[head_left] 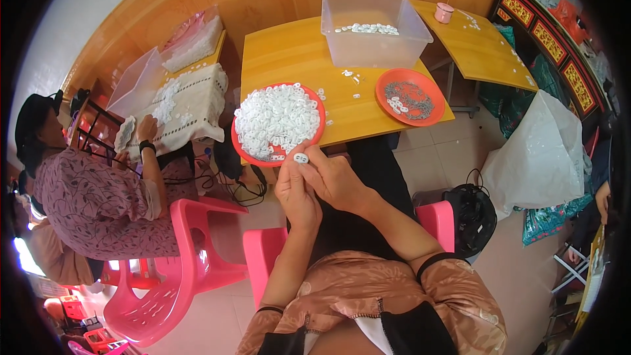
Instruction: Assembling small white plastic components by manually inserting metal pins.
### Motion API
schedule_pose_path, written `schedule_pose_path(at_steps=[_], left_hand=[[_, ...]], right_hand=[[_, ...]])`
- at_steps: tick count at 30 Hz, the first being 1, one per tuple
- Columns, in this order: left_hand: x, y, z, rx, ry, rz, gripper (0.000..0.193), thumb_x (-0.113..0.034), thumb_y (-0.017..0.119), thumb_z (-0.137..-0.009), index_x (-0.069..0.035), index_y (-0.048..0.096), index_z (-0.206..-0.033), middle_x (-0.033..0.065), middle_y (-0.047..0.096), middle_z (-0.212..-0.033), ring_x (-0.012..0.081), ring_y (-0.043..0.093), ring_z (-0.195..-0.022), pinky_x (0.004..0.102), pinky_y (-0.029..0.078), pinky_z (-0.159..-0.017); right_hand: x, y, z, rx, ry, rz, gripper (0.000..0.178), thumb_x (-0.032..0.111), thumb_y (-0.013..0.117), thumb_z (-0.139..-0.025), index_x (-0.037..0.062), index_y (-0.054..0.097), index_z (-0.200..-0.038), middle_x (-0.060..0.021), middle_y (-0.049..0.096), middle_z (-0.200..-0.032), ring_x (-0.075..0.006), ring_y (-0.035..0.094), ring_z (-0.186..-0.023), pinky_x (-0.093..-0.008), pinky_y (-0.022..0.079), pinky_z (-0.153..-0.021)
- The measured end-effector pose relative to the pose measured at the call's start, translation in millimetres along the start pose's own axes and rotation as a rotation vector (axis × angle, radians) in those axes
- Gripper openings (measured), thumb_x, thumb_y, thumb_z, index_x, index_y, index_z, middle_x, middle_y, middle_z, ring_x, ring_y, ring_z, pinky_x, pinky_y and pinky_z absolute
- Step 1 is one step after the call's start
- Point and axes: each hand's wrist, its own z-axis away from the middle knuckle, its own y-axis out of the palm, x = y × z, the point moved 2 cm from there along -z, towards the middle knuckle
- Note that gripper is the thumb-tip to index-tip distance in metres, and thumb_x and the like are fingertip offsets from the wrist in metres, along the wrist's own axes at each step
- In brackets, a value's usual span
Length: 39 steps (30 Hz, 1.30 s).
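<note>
My left hand and right hand pinch a small white oval plastic piece, partly hiding its edges, before the glossy yellow wooden table. At eleven o'clock, a round red plastic bowl brims with white plastic loops; at two, thin grey bits, individually indistinct, fill a shallow orange-red dish.

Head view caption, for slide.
Left hand and right hand hold a small white oval piece near a red dish heaped with white pieces.

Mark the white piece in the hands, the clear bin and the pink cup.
White piece (301, 158), head view: its face.
Clear bin (374, 50), head view: front wall.
Pink cup (443, 16), head view: its side.
</note>
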Motion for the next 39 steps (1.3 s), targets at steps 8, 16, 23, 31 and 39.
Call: schedule_pose_path(at_steps=[8,16,23,31,39], left_hand=[[-18.2,-31.9,-30.2,-0.23,0.034,-0.065,0.031,-0.02,0.045,-0.101,0.002,0.054,-0.121,0.013,0.061,-0.115,0.017,0.061,-0.1,0.0257,0.048,-0.084],[-47.5,-72.7,-56.5,-0.342,0.098,-0.08,0.024,-0.016,0.05,-0.099,0.0,0.059,-0.113,0.0062,0.064,-0.1,0.0083,0.059,-0.081,0.0198,0.045,-0.068],[-58.4,-49.5,-44.6,-0.24,0.148,-0.066,0.018,-0.014,0.05,-0.098,0.0,0.06,-0.104,0.0032,0.061,-0.082,0.0063,0.052,-0.069,0.0197,0.043,-0.065],[-142.6,-11.2,28.7,0.027,0.651,-0.013,0.018,-0.017,0.051,-0.094,-0.001,0.056,-0.087,0.0045,0.044,-0.062,0.0155,0.043,-0.048,0.0291,0.035,-0.043],[-178.3,1.1,67.0,0.428,0.886,0.17,0.019,-0.023,0.049,-0.096,-0.004,0.05,-0.097,0.0016,0.047,-0.064,0.0119,0.04,-0.049,0.028,0.033,-0.049]], right_hand=[[-29.9,-3.3,3.2,0.563,0.186,0.088,0.031,0.025,0.052,-0.091,-0.0019,0.059,-0.077,-0.0215,0.059,-0.067,-0.0364,0.061,-0.064,-0.0439,0.045,-0.059],[-43.3,-77.6,-59.8,0.185,0.262,-0.168,0.03,0.027,0.055,-0.09,0.0042,0.06,-0.071,-0.0052,0.054,-0.055,-0.017,0.053,-0.052,-0.0304,0.042,-0.053],[-45.2,-30.8,-49.0,0.041,0.463,-0.351,0.036,0.032,0.052,-0.097,0.0062,0.058,-0.073,0.002,0.048,-0.052,-0.0045,0.042,-0.046,-0.0209,0.03,-0.044],[-77.7,12.1,51.2,0.302,0.656,-0.227,0.037,0.025,0.058,-0.093,0.0002,0.056,-0.066,-0.004,0.053,-0.05,-0.0084,0.052,-0.047,-0.0255,0.039,-0.045],[-106.3,19.2,100.6,0.374,0.56,0.028,0.035,0.028,0.057,-0.093,-0.0017,0.06,-0.073,-0.0135,0.059,-0.057,-0.0222,0.061,-0.05,-0.0356,0.045,-0.048]])
